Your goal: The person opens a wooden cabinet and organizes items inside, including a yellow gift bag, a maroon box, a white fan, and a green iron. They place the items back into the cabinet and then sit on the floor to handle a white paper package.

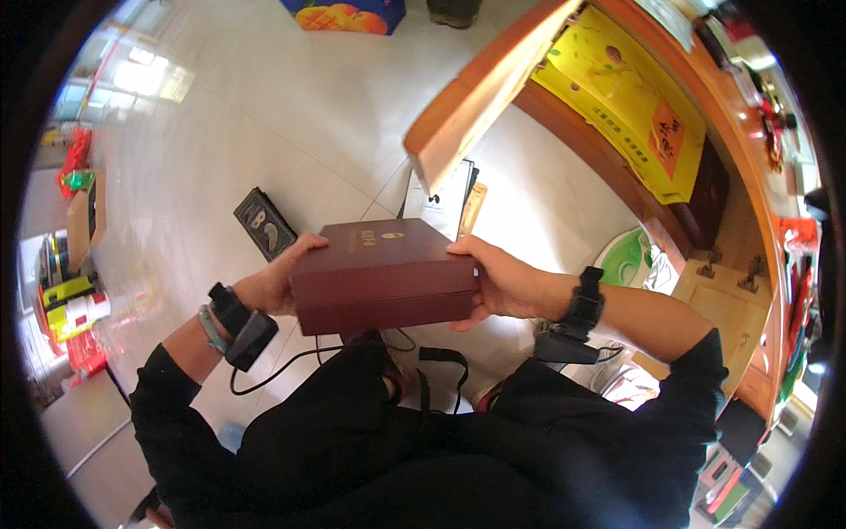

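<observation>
A dark red gift box (383,278) with gold writing on its lid is held in front of me, above the floor. My left hand (281,274) grips its left side, the thumb on the top edge. On the right side my right hand (492,281) holds it, thumb on top and fingers lower down. The lid looks closed. Black devices are strapped to both wrists. Behind the box, a black flat box (266,223) and a white printed packet (441,198) lie on the tiled floor.
An open wooden cabinet door (489,86) juts out ahead. Inside the cabinet stands a yellow gift box (621,106). A green and white basin (622,261) is on the floor at right. A blue carton (350,14) with fruit pictures stands at the far side. Cables hang near my legs.
</observation>
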The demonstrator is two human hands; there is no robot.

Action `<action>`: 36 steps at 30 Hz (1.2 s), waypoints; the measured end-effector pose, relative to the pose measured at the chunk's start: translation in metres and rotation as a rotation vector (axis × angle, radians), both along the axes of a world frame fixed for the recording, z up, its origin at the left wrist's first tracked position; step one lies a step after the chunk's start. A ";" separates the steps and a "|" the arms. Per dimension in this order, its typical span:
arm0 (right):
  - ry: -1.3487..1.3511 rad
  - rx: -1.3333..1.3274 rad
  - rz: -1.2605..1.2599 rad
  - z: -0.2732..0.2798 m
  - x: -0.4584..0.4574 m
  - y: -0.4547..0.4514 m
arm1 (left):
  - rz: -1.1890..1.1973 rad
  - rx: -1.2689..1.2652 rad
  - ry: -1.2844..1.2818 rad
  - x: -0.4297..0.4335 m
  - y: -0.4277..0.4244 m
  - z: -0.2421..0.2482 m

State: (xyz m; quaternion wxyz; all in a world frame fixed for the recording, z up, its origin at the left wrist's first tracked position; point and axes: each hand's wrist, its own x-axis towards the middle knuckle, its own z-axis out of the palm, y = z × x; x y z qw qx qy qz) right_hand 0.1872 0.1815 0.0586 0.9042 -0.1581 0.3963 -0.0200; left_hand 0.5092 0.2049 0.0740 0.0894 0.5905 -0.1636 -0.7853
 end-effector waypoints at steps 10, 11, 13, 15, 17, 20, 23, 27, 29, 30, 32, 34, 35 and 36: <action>0.304 -0.339 -0.168 0.052 -0.135 0.026 | 0.032 0.138 0.545 -0.137 -0.006 -0.006; 0.368 -0.364 -0.194 0.057 -0.148 0.034 | 0.038 0.089 0.507 -0.152 -0.003 -0.004; 0.435 -0.432 -0.246 0.067 -0.170 0.052 | 0.071 0.015 0.414 -0.184 0.003 0.000; 0.505 -0.450 -0.381 0.058 -0.202 0.067 | -0.021 -0.104 0.450 -0.221 -0.001 -0.006; 0.450 -0.505 -0.524 0.056 -0.224 0.088 | -0.071 -0.167 0.460 -0.245 -0.008 0.000; 0.504 -0.521 -1.005 0.043 -0.236 0.113 | -0.122 -0.306 0.433 -0.290 -0.025 0.002; 0.408 -0.364 -1.498 0.022 -0.243 0.117 | -0.254 -0.452 0.483 -0.346 -0.057 -0.005; 0.346 -0.484 -1.589 -0.002 -0.248 0.118 | -0.353 -0.680 0.336 -0.420 -0.081 -0.010; 0.389 -0.395 -1.663 -0.011 -0.256 0.112 | -0.480 -0.694 0.340 -0.450 -0.093 -0.012; 0.368 -0.411 -1.716 -0.014 -0.262 0.109 | -0.541 -0.707 0.371 -0.462 -0.101 -0.013; 0.327 -0.445 -1.812 -0.019 -0.276 0.103 | -0.633 -0.668 0.356 -0.489 -0.118 -0.018; 0.332 -0.488 -1.864 -0.024 -0.287 0.090 | -0.706 -0.656 0.371 -0.511 -0.134 -0.025; 0.343 -0.487 -1.888 -0.026 -0.294 0.081 | -0.681 -0.645 0.384 -0.523 -0.141 -0.030; 0.330 -0.557 -1.973 -0.028 -0.299 0.069 | -0.656 -0.631 0.391 -0.533 -0.149 -0.035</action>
